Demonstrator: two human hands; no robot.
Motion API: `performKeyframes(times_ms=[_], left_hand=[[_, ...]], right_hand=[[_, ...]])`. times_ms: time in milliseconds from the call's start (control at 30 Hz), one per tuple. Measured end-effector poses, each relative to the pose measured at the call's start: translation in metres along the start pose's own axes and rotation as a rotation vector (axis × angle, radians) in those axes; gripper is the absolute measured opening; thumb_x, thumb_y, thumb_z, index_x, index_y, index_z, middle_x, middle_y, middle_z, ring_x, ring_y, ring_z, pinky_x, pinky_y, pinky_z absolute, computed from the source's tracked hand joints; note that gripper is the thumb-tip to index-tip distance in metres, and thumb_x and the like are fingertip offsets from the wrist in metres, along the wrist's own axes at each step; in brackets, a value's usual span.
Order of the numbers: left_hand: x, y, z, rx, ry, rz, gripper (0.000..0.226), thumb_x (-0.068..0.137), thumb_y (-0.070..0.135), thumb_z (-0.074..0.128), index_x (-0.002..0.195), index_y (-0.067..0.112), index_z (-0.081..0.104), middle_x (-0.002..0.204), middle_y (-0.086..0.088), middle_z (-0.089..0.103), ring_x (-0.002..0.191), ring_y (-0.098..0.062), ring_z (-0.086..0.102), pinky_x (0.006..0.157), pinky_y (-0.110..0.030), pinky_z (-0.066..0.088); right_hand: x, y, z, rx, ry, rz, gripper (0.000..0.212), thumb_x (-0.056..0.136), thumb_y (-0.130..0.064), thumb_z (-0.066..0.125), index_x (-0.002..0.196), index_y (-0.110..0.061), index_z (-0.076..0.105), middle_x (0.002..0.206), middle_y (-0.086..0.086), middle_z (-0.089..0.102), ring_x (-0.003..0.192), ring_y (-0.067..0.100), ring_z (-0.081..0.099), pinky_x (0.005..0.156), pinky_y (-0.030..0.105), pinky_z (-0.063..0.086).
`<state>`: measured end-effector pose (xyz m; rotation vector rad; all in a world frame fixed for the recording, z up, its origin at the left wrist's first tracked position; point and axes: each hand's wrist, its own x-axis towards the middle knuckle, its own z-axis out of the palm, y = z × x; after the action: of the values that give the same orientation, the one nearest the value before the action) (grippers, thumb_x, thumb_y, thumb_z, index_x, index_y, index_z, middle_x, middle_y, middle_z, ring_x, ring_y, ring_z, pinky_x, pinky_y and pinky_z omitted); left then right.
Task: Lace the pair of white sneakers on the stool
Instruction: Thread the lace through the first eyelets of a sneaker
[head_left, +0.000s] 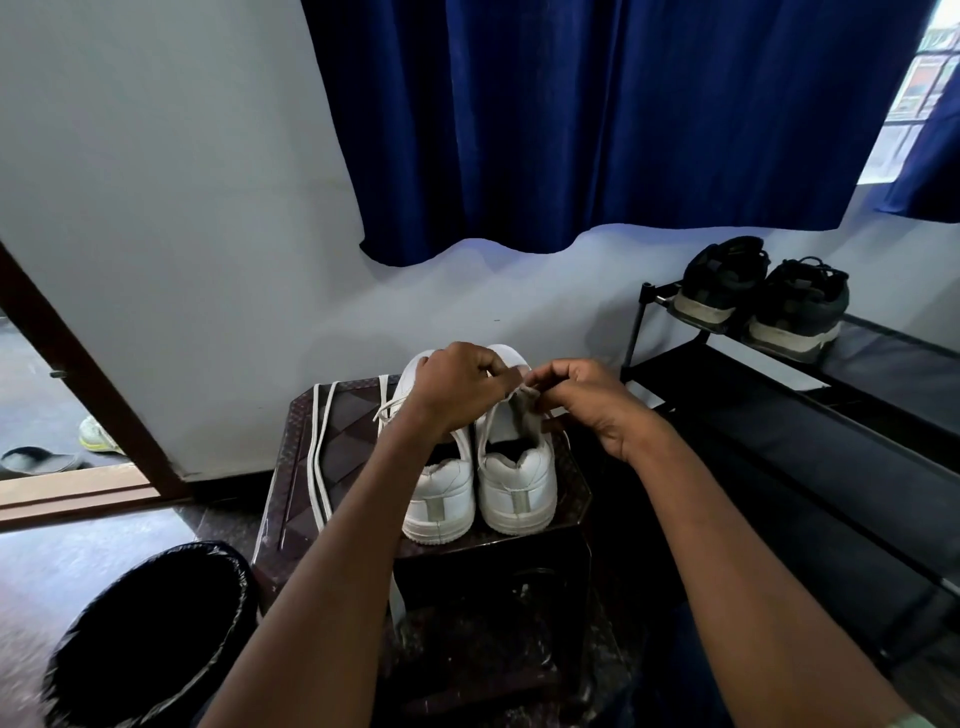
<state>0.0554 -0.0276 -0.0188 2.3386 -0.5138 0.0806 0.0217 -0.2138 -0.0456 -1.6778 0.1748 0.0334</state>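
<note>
Both sneakers stand on the stool, heels toward the camera, toes to the wall. Left hand and right hand seemingly pinch a lace over the right shoe.

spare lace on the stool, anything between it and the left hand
Only the left sneaker. The spare lace lies bare along the stool's left side, nothing on it. The left hand is over the sneakers, working a lace with the right hand.
</note>
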Motion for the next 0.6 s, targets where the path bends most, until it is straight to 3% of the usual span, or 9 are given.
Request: performKeyframes(times_ms=[67,167,233,267,367,400,500,600], left_hand=[[-0.003,0.006,0.0,-0.134,-0.022,0.022,0.032,0.096,0.04,0.067,0.068,0.024,0.072,0.058,0.017,0.061,0.065,-0.002,0.054,0.079,-0.033,0.04],[-0.005,0.013,-0.011,-0.749,-0.039,-0.014,0.032,0.104,0.031,0.053,0.082,0.016,0.07,0.087,0.007,0.073,0.086,-0.01,0.061,0.08,-0.031,0.043],[-0.003,0.012,-0.013,-0.873,-0.013,-0.029,0.03,0.103,0.03,0.049,0.084,0.011,0.061,0.081,-0.004,0.068,0.079,-0.019,0.061,0.077,-0.035,0.045],[-0.003,0.011,-0.012,-0.755,0.019,-0.027,0.028,0.102,0.033,0.052,0.084,0.011,0.056,0.074,-0.003,0.062,0.071,-0.019,0.058,0.073,-0.036,0.045],[-0.001,0.001,-0.001,-0.09,0.07,0.094,0.03,0.09,0.039,0.072,0.099,0.019,0.052,0.07,0.012,0.054,0.061,-0.009,0.051,0.058,-0.028,0.04],[-0.002,0.0,0.002,0.015,0.037,0.161,0.037,0.086,0.036,0.076,0.107,0.022,0.049,0.068,0.012,0.053,0.06,-0.008,0.051,0.057,-0.028,0.037],[-0.003,-0.007,0.01,0.198,-0.039,0.288,0.047,0.08,0.032,0.077,0.119,0.027,0.051,0.065,0.008,0.056,0.066,-0.025,0.062,0.061,-0.033,0.04],[-0.001,-0.007,0.008,0.351,0.083,0.31,0.021,0.08,0.04,0.078,0.097,0.03,0.069,0.07,0.006,0.066,0.074,-0.025,0.066,0.069,-0.03,0.037]], right_hand=[[0.001,0.0,0.0,0.008,0.003,0.002,0.029,0.086,0.014,0.057,0.098,-0.005,0.076,0.09,0.009,0.072,0.071,0.012,0.069,0.058,0.028,0.057],[0.003,0.003,-0.002,0.018,-0.02,0.005,0.032,0.08,0.016,0.058,0.1,-0.003,0.076,0.092,0.013,0.072,0.08,0.02,0.07,0.065,0.033,0.058],[0.003,0.003,-0.002,0.004,-0.026,0.0,0.033,0.08,0.016,0.058,0.099,-0.003,0.077,0.093,0.014,0.072,0.083,0.022,0.07,0.067,0.034,0.058],[0.003,0.003,-0.002,-0.007,-0.023,-0.003,0.032,0.081,0.015,0.058,0.1,-0.002,0.077,0.094,0.014,0.073,0.083,0.022,0.07,0.067,0.034,0.059],[0.001,0.001,-0.001,-0.014,-0.008,-0.008,0.028,0.086,0.012,0.058,0.101,-0.003,0.076,0.094,0.013,0.074,0.08,0.019,0.071,0.065,0.032,0.059],[0.0,0.0,-0.001,-0.006,-0.007,-0.005,0.027,0.086,0.012,0.06,0.1,-0.003,0.077,0.093,0.012,0.074,0.08,0.019,0.071,0.064,0.031,0.059],[0.0,0.001,-0.002,0.008,-0.012,0.004,0.029,0.083,0.013,0.062,0.101,-0.003,0.077,0.091,0.011,0.076,0.079,0.017,0.071,0.062,0.028,0.058],[-0.001,0.001,-0.002,0.004,-0.02,-0.005,0.027,0.085,0.012,0.061,0.102,-0.003,0.077,0.091,0.011,0.075,0.074,0.014,0.071,0.061,0.028,0.058]])
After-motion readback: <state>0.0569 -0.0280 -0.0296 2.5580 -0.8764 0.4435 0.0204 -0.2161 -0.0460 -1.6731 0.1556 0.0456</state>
